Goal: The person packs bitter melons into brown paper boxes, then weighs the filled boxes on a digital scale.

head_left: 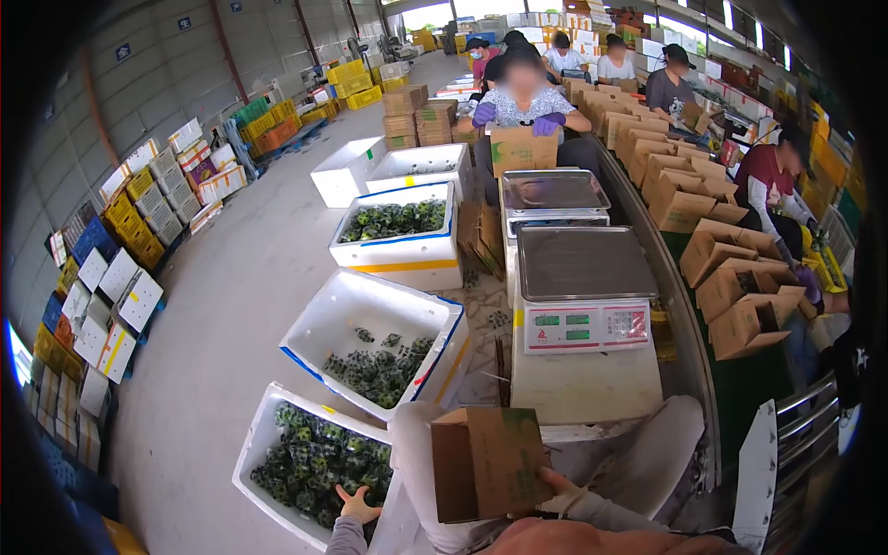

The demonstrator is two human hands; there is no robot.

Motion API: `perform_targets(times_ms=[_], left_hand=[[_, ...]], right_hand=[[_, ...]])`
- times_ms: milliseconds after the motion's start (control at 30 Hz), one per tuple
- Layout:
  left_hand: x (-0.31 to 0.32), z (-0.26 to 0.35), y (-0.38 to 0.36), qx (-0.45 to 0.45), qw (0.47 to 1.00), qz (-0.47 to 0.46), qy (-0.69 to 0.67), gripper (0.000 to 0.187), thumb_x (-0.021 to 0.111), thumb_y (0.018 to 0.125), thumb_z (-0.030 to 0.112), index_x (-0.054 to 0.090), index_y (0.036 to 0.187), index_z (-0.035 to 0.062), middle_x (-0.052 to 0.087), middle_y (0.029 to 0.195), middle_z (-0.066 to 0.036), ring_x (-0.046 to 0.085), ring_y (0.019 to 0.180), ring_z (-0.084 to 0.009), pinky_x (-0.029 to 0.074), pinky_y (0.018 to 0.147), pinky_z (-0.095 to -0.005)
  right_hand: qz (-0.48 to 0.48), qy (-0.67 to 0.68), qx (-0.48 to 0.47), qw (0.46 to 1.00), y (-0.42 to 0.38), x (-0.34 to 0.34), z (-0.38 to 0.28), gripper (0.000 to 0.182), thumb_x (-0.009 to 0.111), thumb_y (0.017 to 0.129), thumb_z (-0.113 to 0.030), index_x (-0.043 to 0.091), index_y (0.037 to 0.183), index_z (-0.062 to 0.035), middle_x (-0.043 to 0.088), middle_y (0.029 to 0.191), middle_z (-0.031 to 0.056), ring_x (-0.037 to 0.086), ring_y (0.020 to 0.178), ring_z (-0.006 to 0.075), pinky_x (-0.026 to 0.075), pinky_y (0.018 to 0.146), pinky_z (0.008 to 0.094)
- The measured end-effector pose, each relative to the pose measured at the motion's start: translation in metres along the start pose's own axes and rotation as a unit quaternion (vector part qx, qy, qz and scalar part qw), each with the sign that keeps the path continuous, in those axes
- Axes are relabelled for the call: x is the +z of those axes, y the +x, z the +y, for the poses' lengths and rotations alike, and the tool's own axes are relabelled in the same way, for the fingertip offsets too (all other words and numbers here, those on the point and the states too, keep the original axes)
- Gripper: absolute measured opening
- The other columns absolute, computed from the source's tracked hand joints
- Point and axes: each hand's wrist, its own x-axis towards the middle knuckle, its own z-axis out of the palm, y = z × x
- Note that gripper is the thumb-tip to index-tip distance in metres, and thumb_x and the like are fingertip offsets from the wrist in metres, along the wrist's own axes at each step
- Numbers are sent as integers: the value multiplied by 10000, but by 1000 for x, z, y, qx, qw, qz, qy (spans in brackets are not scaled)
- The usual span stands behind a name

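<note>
My left hand reaches into the nearest white foam box, its fingers spread against dark green produce in small bundles. The kind of produce is too small to tell. On my lap stands a cardboard box, tilted, with its opening facing left. My right hand grips that box at its right side; part of the hand is hidden by the sleeve and box. Just beyond, a second foam box holds more of the same bundles, heaped toward its near right corner.
A weighing scale stands ahead of me, with another scale behind it. Opposite, a person in purple gloves holds a carton. Open cartons line the conveyor at right, where several people work. A third foam box holds produce.
</note>
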Motion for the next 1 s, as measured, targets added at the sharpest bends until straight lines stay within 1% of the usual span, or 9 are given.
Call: perform_targets(times_ms=[167,367,467,600,667,767,867,933,1000], left_hand=[[18,9,4,6,986,-41,163,630,650,778,396,468,1380,347,-191,1541,-247,483,1235,-432,462,986,-456],[1,15,4,40,979,-58,190,631,659,731,522,569,1304,272,-164,1545,-252,496,1235,-416,436,1030,-421],[-3,-5,8,64,984,-57,154,640,648,704,584,615,1257,264,-112,1546,-277,552,1190,-395,407,1062,-395],[1,-11,21,68,989,-102,78,762,647,696,629,540,1345,243,-109,1551,-259,399,1319,-440,296,1138,-404],[5,-7,29,48,977,-140,152,766,663,718,602,511,1373,235,-102,1568,-219,437,1290,-434,306,1128,-432],[42,-34,90,158,913,-179,332,899,627,709,659,357,1473,269,-104,1566,-237,328,1359,-451,224,1159,-477],[40,-21,79,79,925,-155,338,910,609,697,686,339,1481,312,-75,1572,-232,348,1358,-431,259,1147,-473],[15,5,43,1,962,-143,234,867,644,685,643,400,1449,314,-114,1567,-229,418,1320,-409,327,1120,-443],[14,-3,38,16,967,-155,204,837,680,664,605,468,1409,287,-184,1549,-237,480,1265,-414,389,1080,-416]], right_hand=[[-48,-3,5,999,6,5,-4,554,528,968,-342,342,1434,-107,442,1424,143,457,1271,384,412,957,676],[-4,-42,-9,999,-4,9,-14,577,545,957,-360,335,1438,-121,421,1435,149,448,1269,413,397,949,699],[-41,-36,-27,998,2,4,-9,580,566,948,-351,340,1436,-130,410,1444,146,446,1273,413,395,962,689],[-11,-23,-37,999,-7,-13,-6,615,575,941,-367,323,1446,-122,404,1449,145,437,1282,410,388,984,677],[35,-45,-58,997,-9,-16,-8,630,571,941,-380,313,1451,-115,402,1450,146,436,1285,408,386,989,675],[26,-56,-38,997,-17,8,-5,648,617,908,-392,362,1435,-113,427,1436,161,427,1294,416,337,964,753],[49,-73,-59,994,-13,6,-7,656,615,909,-395,359,1434,-97,422,1439,167,424,1293,422,339,977,737],[15,-63,-51,997,-7,3,-7,635,593,924,-404,347,1437,-121,456,1406,153,466,1254,406,407,966,674],[13,-52,-51,997,-5,8,-2,632,591,925,-405,349,1435,-121,458,1404,152,478,1241,408,419,953,671]])
